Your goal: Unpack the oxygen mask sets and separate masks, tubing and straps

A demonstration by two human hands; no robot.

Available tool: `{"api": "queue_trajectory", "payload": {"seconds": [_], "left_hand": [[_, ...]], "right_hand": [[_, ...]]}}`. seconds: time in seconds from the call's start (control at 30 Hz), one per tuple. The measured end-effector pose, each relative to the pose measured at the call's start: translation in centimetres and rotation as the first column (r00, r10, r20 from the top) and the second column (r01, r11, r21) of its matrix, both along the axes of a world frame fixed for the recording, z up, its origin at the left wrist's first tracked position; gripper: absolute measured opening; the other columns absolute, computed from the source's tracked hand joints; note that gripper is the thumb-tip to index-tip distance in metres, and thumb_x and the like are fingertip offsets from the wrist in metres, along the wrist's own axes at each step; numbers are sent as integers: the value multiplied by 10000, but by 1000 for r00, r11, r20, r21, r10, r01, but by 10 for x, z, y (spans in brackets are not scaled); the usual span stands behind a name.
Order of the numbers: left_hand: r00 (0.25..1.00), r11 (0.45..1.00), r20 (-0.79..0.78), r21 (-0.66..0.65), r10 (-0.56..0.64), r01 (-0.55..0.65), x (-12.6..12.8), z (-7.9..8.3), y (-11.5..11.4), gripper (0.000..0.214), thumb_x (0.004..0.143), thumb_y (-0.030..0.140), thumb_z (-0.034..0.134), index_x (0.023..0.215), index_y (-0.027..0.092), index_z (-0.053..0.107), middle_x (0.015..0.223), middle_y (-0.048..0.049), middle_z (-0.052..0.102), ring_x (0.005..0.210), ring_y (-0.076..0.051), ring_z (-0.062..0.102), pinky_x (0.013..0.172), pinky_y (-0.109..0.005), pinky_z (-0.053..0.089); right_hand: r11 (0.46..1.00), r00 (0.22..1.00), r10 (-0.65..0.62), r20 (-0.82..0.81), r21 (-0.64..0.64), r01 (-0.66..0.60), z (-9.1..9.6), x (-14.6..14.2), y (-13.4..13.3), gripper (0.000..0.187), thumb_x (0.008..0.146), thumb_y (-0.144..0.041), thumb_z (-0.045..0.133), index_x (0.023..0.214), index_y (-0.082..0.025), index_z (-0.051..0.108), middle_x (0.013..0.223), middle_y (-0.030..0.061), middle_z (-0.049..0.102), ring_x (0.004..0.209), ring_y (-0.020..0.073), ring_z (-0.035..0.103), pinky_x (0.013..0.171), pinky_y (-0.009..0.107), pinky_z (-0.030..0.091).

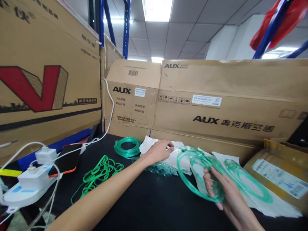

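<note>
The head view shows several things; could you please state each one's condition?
Held tubing: coiled
Right hand: closed around it
Left hand: fingers bent, grip unclear
Rear tubing: coiled, lying flat
Far-right tubing: coiled
Green strap: loosely tangled
Phone: lying flat
White charger: cable plugged in
Ceiling light: lit

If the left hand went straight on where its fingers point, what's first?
The left hand would probably meet the coiled translucent green tubing held in the right hand; depth is unclear, so it might brush the white wrapper beneath first.
</note>
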State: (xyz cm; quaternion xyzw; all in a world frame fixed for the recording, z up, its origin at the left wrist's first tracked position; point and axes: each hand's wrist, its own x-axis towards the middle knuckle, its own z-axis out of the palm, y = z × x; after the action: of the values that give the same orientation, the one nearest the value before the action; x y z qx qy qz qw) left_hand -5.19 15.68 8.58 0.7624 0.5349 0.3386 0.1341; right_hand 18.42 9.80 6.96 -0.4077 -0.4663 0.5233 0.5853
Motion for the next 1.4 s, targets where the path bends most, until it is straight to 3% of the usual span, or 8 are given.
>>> {"api": "queue_trajectory", "payload": {"seconds": [0.23, 0.37, 0.5, 0.63, 1.0, 1.2, 1.3, 1.4], "left_hand": [[979, 997, 204, 68, 22, -37, -38, -16, -86, 311, 1062, 366, 462, 1112, 230, 737, 1117, -18, 777, 1010, -206, 711, 881, -286, 523], [982, 996, 171, -12, -81, 84, -43, -32, -125, 268, 1012, 438, 595, 1153, 265, 743, 1183, -9, 756, 1128, -216, 675, 1007, -306, 475], [990, 988, 86, -104, -108, 117, -40, -46, -136, 362, 964, 465, 679, 1278, 284, 689, 1300, -20, 707, 1269, -247, 606, 1105, -362, 418], [989, 985, 50, -98, -139, 144, -37, -54, -135, 264, 978, 377, 681, 1214, 262, 707, 1264, -14, 715, 1238, -231, 614, 1099, -360, 424], [984, 985, 133, -108, -119, 134, -23, -48, -128, 718, 897, 519, 733, 1514, 286, 449, 1543, -59, 515, 1406, -283, 490, 1170, -447, 398], [975, 994, 193, 32, -107, 103, -12, -52, -114, 223, 994, 235, 578, 1151, 233, 736, 1156, -44, 764, 1133, -251, 682, 1017, -368, 496], [945, 998, 324, 59, -36, 18, -11, -52, -113, 244, 982, 158, 538, 1052, 238, 757, 1108, -14, 784, 1054, -215, 711, 966, -317, 506], [916, 996, 399, 56, 37, -65, -12, -48, -114, 253, 984, 162, 516, 994, 236, 758, 1045, 8, 791, 959, -185, 719, 881, -277, 521]], "right_hand": [[812, 798, 573, 189, -265, -521, -28, -14, -5, 436, 863, -605, 709, 877, -177, 630, 594, -8, 633, 344, 97, 537, 249, 134, 373], [716, 602, 693, 396, -285, -637, -37, -26, -5, 475, 936, -638, 584, 898, -168, 641, 637, 1, 644, 416, 123, 582, 325, 190, 432], [763, 583, 620, 525, -230, -604, -32, -20, -2, 358, 861, -510, 770, 961, -168, 743, 785, 17, 697, 686, 140, 656, 657, 233, 546], [868, 583, 344, 736, -14, -495, -31, -4, -1, 424, 872, -523, 734, 1175, -227, 752, 969, 59, 727, 734, 184, 658, 620, 284, 529], [831, 667, 11, 745, 364, -421, -22, -28, -3, 192, 952, -356, 641, 1004, -243, 787, 1028, 69, 791, 958, 260, 732, 901, 410, 554], [779, 771, 214, 600, 371, -506, -3, -51, -18, 183, 958, -313, 663, 1104, -275, 767, 1161, 27, 785, 1099, 204, 733, 969, 311, 585], [843, 850, 119, 513, 400, -359, -12, -45, -21, 186, 928, -314, 720, 1106, -264, 737, 1112, 28, 777, 1018, 190, 749, 914, 274, 599], [850, 767, -26, 641, 418, -321, -30, -34, -23, 123, 949, -354, 692, 935, -236, 725, 892, 25, 740, 802, 186, 726, 742, 277, 588]]}}
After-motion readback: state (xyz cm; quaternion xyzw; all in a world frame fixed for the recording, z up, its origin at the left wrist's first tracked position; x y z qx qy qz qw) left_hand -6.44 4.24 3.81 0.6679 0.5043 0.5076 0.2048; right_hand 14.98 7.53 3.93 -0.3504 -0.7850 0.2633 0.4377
